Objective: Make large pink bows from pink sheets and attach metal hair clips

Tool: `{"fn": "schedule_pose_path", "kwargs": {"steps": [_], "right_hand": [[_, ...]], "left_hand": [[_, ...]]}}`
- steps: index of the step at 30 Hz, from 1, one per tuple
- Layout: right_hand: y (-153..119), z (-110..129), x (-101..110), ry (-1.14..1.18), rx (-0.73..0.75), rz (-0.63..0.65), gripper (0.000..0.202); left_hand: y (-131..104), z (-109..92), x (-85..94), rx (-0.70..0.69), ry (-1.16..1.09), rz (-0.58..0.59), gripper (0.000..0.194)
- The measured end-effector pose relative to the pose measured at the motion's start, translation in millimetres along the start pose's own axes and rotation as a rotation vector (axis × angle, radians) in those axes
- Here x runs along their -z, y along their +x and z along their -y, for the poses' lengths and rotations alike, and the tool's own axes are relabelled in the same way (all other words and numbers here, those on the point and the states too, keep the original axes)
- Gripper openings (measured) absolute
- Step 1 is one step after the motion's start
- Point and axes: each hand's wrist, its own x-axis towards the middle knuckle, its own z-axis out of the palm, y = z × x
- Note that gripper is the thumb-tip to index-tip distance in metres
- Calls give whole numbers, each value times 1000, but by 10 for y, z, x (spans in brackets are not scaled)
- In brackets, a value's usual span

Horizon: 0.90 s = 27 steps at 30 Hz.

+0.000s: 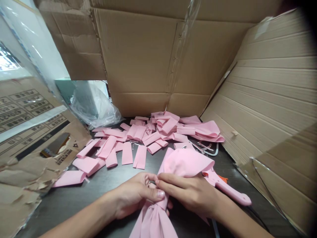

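At the front middle of the table, both hands are closed on a pink fabric bow (189, 161). My left hand (135, 195) pinches its gathered middle, with the thumb pressed on the narrow band there. My right hand (194, 191) grips the same spot from the other side, fingertips touching those of the left. One wide loop puffs out above the hands, and pleated fabric fans out below them past the frame's bottom edge. Part of the knot is hidden behind the fingers. Just right of my right hand lies a pink glue gun (234, 192), its front end partly covered by the fabric.
Many folded pink fabric strips (141, 157) lie heaped across the dark table (99, 185). Larger pink pieces (209, 129) and metal clips (201, 147) sit at the right back. Cardboard walls (141, 56) enclose the back and sides. A clear plastic bag (99, 107) stands back left.
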Motion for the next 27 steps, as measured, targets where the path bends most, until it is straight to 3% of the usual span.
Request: {"fn": "schedule_pose_path", "kwargs": {"steps": [9,19,27], "right_hand": [[-30,-55,49,69,-70,9,30],[41,-67,159,544,-132,119,45],[43,-30,167,436,-119,151,54]], "left_hand": [[-8,-14,34,41,25,-48,19],[-31,15,82,119,-5,68,26],[-7,1,24,94,-40,4,26]]}}
